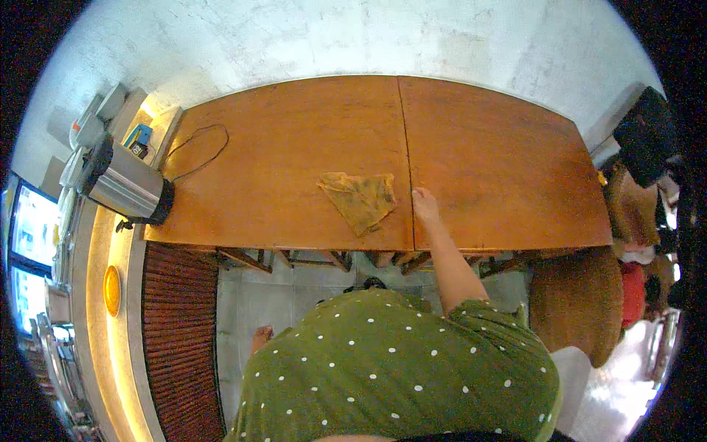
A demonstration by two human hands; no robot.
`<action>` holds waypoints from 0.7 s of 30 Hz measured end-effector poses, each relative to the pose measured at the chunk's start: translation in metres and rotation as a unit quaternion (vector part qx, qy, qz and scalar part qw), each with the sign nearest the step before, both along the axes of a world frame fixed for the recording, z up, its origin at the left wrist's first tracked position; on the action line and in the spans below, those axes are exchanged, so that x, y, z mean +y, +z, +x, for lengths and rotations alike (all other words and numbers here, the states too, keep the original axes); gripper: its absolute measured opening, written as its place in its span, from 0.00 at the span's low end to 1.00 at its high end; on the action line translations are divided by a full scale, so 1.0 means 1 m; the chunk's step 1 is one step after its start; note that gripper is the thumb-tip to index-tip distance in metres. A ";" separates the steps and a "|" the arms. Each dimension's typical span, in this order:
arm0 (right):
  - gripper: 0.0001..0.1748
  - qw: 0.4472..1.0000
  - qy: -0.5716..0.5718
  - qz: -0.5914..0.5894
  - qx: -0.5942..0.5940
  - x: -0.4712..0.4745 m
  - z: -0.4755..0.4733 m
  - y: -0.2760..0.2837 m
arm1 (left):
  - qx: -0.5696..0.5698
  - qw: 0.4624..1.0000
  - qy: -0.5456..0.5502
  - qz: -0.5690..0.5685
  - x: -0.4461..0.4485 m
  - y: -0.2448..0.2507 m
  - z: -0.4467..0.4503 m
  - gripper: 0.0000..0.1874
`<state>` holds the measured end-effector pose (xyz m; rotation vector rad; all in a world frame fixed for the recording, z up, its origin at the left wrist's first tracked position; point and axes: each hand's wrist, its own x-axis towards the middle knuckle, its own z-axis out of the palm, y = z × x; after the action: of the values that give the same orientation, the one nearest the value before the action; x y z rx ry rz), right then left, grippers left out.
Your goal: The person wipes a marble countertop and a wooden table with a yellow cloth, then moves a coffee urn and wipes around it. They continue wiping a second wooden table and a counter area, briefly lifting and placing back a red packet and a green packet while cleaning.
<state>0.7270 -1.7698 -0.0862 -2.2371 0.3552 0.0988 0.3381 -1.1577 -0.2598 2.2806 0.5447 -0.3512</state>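
Observation:
A crumpled yellowish cloth point(360, 200) with dark stains lies on the brown wooden tabletop point(287, 132), left of the seam between its two panels. To the right of that seam my right hand point(425, 204) is over the tabletop, apart from the cloth. Its fingers look curled in, but blur hides whether they are fully closed; nothing is seen in them. My left hand point(264, 333) hangs low beside my body, above the tiled floor, and seems to hold nothing. Most of its fingers cannot be made out.
At the left end stands a steel drink urn point(130, 182) with a black base and tap, and a thin cord point(225, 138) loops onto the tabletop. Stacked white dishes point(88, 127) and lit screens point(33, 226) are farther left. A brown chair point(577, 304) sits at the right.

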 end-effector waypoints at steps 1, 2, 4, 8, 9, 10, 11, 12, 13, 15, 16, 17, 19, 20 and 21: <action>0.34 0.997 0.038 -0.068 0.020 0.013 0.004 0.006 | -0.016 1.000 -0.012 -0.003 -0.009 0.001 0.003 0.24; 0.37 0.987 0.071 -0.139 0.035 0.029 0.000 0.018 | -0.037 0.999 -0.025 -0.008 -0.018 0.002 0.003 0.24; 0.44 0.975 -0.020 -0.208 0.076 0.076 -0.020 0.025 | 0.024 0.983 0.082 -0.162 -0.040 0.007 0.004 0.24; 0.43 0.980 0.006 -0.185 0.070 0.115 -0.028 0.036 | 0.046 0.996 0.070 0.008 -0.083 0.027 -0.021 0.23; 0.41 0.984 0.022 -0.158 0.079 0.118 -0.022 0.034 | 0.049 0.996 0.075 0.019 -0.087 0.032 -0.027 0.23; 0.39 0.987 0.039 -0.132 0.089 0.119 -0.014 0.031 | 0.054 0.995 0.081 0.023 -0.090 0.037 -0.032 0.22; 0.37 0.988 0.061 -0.109 0.094 0.121 -0.003 0.026 | 0.059 0.994 0.089 0.027 -0.092 0.041 -0.036 0.22; 0.34 0.988 0.081 -0.086 0.099 0.123 0.009 0.021 | 0.063 0.993 0.094 0.028 -0.090 0.044 -0.040 0.21; 0.31 0.991 0.086 -0.061 0.084 0.126 0.019 0.015 | 0.066 0.992 0.099 0.029 -0.087 0.046 -0.042 0.21; 0.26 0.983 0.052 0.152 0.087 0.131 0.033 0.005 | 0.068 0.992 0.106 0.030 -0.075 0.046 -0.045 0.20; 0.23 0.961 0.032 0.248 0.119 0.134 0.040 0.002 | 0.067 0.992 0.105 0.030 -0.066 0.044 -0.047 0.20; 0.22 0.910 0.000 0.380 0.163 0.133 0.044 0.002 | 0.067 0.992 0.103 0.032 -0.058 0.042 -0.048 0.20; 0.22 0.817 -0.017 0.484 0.313 0.127 0.053 0.008 | 0.065 0.993 0.097 0.033 -0.040 0.035 -0.052 0.19; 0.22 0.788 -0.034 0.520 0.329 0.120 0.060 0.016 | 0.064 0.993 0.094 0.034 -0.032 0.033 -0.051 0.18; 0.24 0.777 -0.024 0.539 0.324 0.112 0.064 0.026 | 0.062 0.994 0.088 0.036 -0.024 0.030 -0.051 0.18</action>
<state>0.7912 -1.6579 -0.0600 -0.9772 0.5371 0.8409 0.2875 -1.1817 -0.2295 2.2686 0.8277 -0.3936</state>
